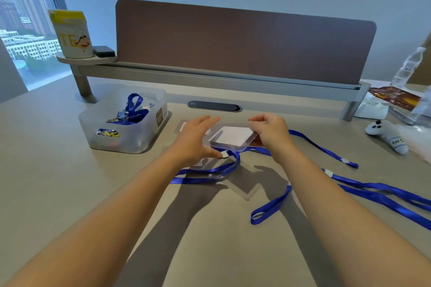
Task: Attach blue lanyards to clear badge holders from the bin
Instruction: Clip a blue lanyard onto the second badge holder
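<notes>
Head view: a clear badge holder (229, 137) is gripped by the right hand (270, 134) above the desk centre, bin (123, 123) at nine o'clock. The lanyard clip (225, 154) is pinched by the left hand (194, 140). Light, slippery, stiff plastic is judged; edges are best held, while the limp lanyard (210, 171) is taken at its clip.

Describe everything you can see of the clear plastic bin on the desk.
The bin is a translucent, frosted plastic tub with rounded corners and no lid, sitting flat on the desk, left of the left hand and untouched by either hand. A small brown label is on its right wall. Inside lies a tangle of blue lanyards, one loop rising above the rim, with what look like clips and clear holders. Its lower contents are blurred through the wall.
</notes>
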### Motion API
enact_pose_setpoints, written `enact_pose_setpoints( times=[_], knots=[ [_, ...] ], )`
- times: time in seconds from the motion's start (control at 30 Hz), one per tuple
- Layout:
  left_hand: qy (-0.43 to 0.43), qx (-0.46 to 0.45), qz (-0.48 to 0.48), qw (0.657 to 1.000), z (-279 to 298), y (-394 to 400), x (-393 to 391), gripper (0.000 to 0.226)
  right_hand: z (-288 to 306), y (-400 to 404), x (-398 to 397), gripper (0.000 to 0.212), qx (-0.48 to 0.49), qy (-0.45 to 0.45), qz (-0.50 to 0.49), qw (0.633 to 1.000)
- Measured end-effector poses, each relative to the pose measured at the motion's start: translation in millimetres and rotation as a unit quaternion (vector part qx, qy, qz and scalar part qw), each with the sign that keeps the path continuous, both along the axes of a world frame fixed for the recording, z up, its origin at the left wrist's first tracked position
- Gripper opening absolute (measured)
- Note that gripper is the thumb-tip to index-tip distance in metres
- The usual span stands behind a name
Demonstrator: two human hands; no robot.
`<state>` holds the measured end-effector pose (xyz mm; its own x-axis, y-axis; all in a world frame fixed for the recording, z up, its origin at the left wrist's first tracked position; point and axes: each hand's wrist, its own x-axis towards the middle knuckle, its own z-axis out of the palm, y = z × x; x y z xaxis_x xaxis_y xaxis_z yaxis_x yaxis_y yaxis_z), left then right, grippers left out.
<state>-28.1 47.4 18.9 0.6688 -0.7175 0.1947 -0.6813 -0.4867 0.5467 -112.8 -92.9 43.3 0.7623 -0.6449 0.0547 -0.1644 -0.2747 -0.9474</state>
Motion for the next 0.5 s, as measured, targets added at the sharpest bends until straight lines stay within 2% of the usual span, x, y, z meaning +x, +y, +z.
enact_pose_setpoints(
  times=[0.07,0.17,0.23,0.33,0.4,0.5],
  knots=[
    [-0.009,0.025,-0.021,0.999,5,0,-7,0.07,6,1,-3,0.02,0.028,-0.001,-0.016,0.999],
    [-0.049,0.03,-0.023,0.998,8,3,-13,0.052,9,2,-8,0.014,0.088,-0.011,-0.023,0.996],
    [-0.067,0.009,-0.018,0.998,10,5,-15,0.036,10,4,-11,0.011,0.146,-0.026,-0.015,0.989],
    [-0.074,-0.054,0.0,0.996,12,7,-16,0.025,12,6,-14,0.027,0.212,-0.049,0.009,0.976],
    [-0.048,-0.111,0.017,0.993,13,6,-16,0.024,10,5,-14,0.034,0.216,-0.059,0.016,0.975],
    [0.062,-0.207,0.036,0.976,15,1,-17,0.023,5,3,-14,0.037,0.144,-0.043,0.006,0.989]
  ],
)
